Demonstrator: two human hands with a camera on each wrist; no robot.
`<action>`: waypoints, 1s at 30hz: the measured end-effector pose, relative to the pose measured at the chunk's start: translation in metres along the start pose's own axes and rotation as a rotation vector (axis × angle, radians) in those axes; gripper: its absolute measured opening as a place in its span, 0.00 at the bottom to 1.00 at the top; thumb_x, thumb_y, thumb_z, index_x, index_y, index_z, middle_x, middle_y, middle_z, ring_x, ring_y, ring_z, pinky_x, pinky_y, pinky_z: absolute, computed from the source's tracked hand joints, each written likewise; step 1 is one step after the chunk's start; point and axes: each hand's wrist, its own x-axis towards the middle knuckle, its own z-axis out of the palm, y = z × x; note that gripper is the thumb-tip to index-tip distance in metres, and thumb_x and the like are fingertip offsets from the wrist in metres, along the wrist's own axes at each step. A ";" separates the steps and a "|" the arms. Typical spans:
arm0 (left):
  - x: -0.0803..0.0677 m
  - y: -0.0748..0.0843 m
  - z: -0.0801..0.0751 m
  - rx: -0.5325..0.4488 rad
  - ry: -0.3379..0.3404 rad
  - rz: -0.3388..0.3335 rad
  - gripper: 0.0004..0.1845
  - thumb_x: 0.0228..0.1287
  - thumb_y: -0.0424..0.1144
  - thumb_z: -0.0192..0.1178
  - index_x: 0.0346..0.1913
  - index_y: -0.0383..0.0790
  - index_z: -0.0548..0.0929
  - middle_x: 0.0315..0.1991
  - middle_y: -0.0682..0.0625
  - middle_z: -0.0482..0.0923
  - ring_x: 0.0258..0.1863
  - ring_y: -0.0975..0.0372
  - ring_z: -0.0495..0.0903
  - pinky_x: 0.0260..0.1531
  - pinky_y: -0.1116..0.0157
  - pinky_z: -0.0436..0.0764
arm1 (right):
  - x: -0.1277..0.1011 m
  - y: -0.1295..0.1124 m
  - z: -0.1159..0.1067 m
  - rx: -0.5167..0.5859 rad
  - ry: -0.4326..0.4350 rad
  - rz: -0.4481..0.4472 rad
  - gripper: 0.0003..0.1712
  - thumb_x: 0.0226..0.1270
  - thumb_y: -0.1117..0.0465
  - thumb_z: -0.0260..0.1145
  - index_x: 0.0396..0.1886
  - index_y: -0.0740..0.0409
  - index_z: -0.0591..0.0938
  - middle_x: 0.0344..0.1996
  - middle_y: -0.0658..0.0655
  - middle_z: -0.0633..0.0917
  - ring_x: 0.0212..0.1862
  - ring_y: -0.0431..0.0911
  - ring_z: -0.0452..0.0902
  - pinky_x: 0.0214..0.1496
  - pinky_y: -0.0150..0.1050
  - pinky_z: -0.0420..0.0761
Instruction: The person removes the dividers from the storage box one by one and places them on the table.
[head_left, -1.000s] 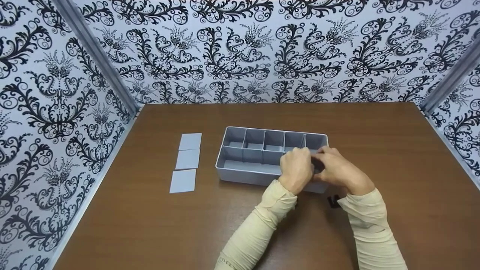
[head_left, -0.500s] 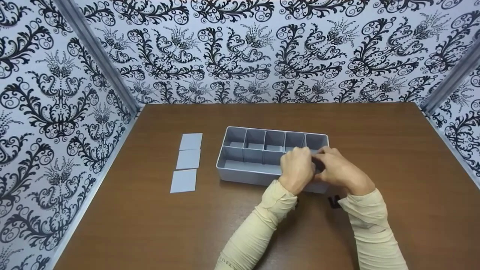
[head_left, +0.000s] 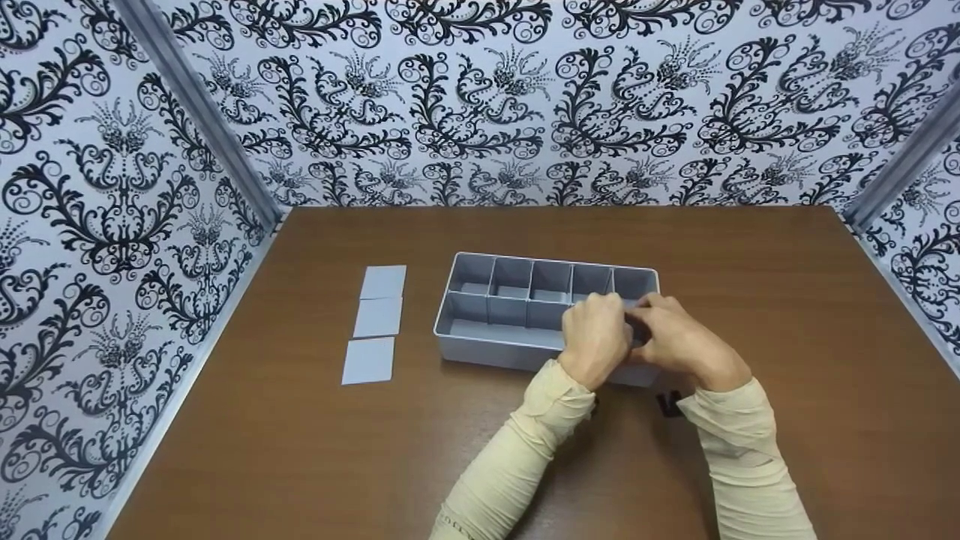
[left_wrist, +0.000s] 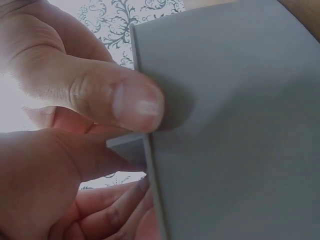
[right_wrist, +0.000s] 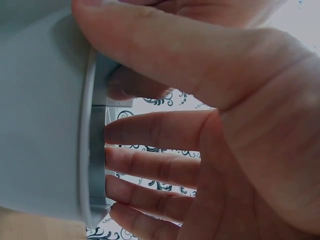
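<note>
A grey divided organizer box (head_left: 502, 352) stands at the middle of the table, with a long row of compartments behind and a front row. At its front right part my left hand (head_left: 596, 337) grips the wall, its thumb (left_wrist: 137, 105) flat on the outer face by the rim in the left wrist view. Just below that thumb, a thin grey divider (left_wrist: 127, 147) sticks up past the rim. My right hand (head_left: 682, 345) holds the right end, thumb over the outer wall and fingers (right_wrist: 155, 165) stretched across inside. The hands hide the compartments there.
Three flat grey squares (head_left: 369, 360) lie in a column on the brown table (head_left: 247, 450), left of the box. A small black object (head_left: 670, 403) lies beside the right sleeve. Patterned panels (head_left: 480, 97) bound the table at the back and sides.
Both hands stay at the right part of the box with almost no movement. The whole head view has shifted very slightly.
</note>
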 end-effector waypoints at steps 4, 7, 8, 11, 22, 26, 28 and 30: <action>0.000 0.000 -0.001 -0.006 -0.001 -0.003 0.04 0.52 0.43 0.68 0.29 0.48 0.88 0.26 0.51 0.86 0.25 0.58 0.86 0.19 0.61 0.80 | 0.000 0.000 0.000 0.005 -0.004 0.005 0.31 0.46 0.63 0.78 0.52 0.69 0.82 0.45 0.69 0.78 0.50 0.65 0.72 0.54 0.59 0.73; 0.000 0.000 -0.001 -0.010 -0.009 -0.010 0.04 0.53 0.43 0.68 0.29 0.48 0.88 0.26 0.52 0.87 0.25 0.58 0.86 0.20 0.61 0.80 | 0.001 -0.001 0.000 0.003 -0.004 0.006 0.32 0.45 0.64 0.78 0.53 0.70 0.81 0.45 0.69 0.78 0.50 0.66 0.72 0.54 0.59 0.73; 0.000 0.000 -0.001 -0.012 -0.009 -0.011 0.04 0.53 0.43 0.68 0.29 0.48 0.88 0.26 0.52 0.86 0.25 0.58 0.86 0.19 0.61 0.80 | 0.001 -0.001 0.000 0.001 -0.002 0.003 0.32 0.45 0.64 0.78 0.53 0.70 0.81 0.45 0.69 0.78 0.50 0.66 0.72 0.54 0.59 0.73; 0.000 0.000 0.000 -0.009 0.006 -0.005 0.03 0.52 0.42 0.67 0.27 0.48 0.87 0.25 0.52 0.86 0.24 0.59 0.86 0.18 0.62 0.79 | 0.001 -0.001 0.000 -0.003 -0.001 -0.003 0.32 0.45 0.65 0.77 0.53 0.70 0.81 0.45 0.69 0.78 0.50 0.66 0.72 0.54 0.59 0.73; 0.001 0.001 -0.001 -0.014 0.019 -0.007 0.02 0.52 0.41 0.67 0.27 0.48 0.87 0.24 0.52 0.86 0.24 0.59 0.86 0.19 0.62 0.80 | 0.003 0.000 0.001 -0.013 -0.007 0.005 0.32 0.44 0.66 0.76 0.54 0.71 0.81 0.45 0.69 0.78 0.50 0.67 0.72 0.54 0.60 0.72; 0.002 0.001 -0.003 -0.015 0.007 -0.010 0.03 0.53 0.42 0.66 0.28 0.48 0.88 0.25 0.52 0.86 0.25 0.58 0.86 0.21 0.62 0.80 | 0.003 0.001 0.001 -0.004 0.003 0.004 0.32 0.44 0.66 0.76 0.53 0.72 0.81 0.45 0.69 0.78 0.50 0.67 0.72 0.54 0.60 0.72; 0.002 0.000 -0.003 -0.013 0.004 -0.008 0.03 0.53 0.43 0.67 0.28 0.48 0.88 0.25 0.52 0.86 0.25 0.58 0.86 0.21 0.62 0.80 | 0.003 0.001 0.001 -0.004 0.006 0.003 0.32 0.44 0.66 0.76 0.53 0.72 0.81 0.45 0.70 0.78 0.50 0.67 0.72 0.54 0.60 0.72; 0.002 0.000 -0.004 -0.013 0.003 -0.007 0.04 0.53 0.43 0.66 0.29 0.48 0.88 0.25 0.52 0.86 0.26 0.58 0.87 0.21 0.62 0.81 | 0.003 0.001 0.001 -0.003 0.004 0.006 0.32 0.44 0.66 0.76 0.53 0.73 0.81 0.46 0.70 0.78 0.51 0.67 0.72 0.55 0.60 0.72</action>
